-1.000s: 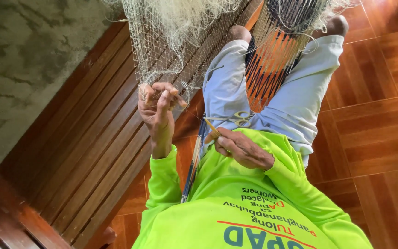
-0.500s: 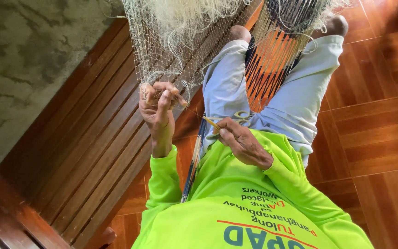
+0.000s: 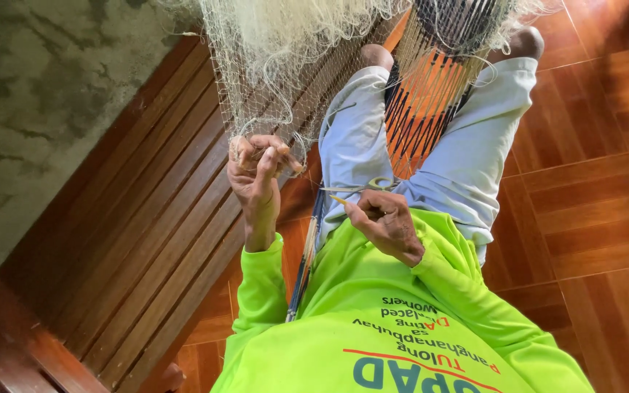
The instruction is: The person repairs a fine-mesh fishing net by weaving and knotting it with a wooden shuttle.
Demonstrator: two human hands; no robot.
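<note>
- Mending the net (image 3: 285, 80) is the work in hand; your left hand (image 3: 256, 175) pinches its lower edge, fingers pressed together on a bunch of mesh, just above the wooden bench (image 3: 147, 240) and beside your left knee.
- Your right hand (image 3: 384, 222) sits below and to the right of that pinch, closed around a slim yellowish netting needle (image 3: 340, 199) whose tip points back toward the net; a thin line seems to run from it to the mesh, though it is too fine to be sure.
- The net hangs from above, pale and bunched at the top, draping over your knees in light shorts (image 3: 467, 153); an orange and black frame of cords (image 3: 431, 102) stands between your legs, behind the net's edge.
- A dark, thin rod (image 3: 303, 266) lies along your lap, below the net and between your arms.
- By my reading you are mid-stitch; the next move calls for steady tension at the pinch, and a careful aim of the needle tip through one mesh loop beside your left fingers; a slack hold would let the loop slip.
</note>
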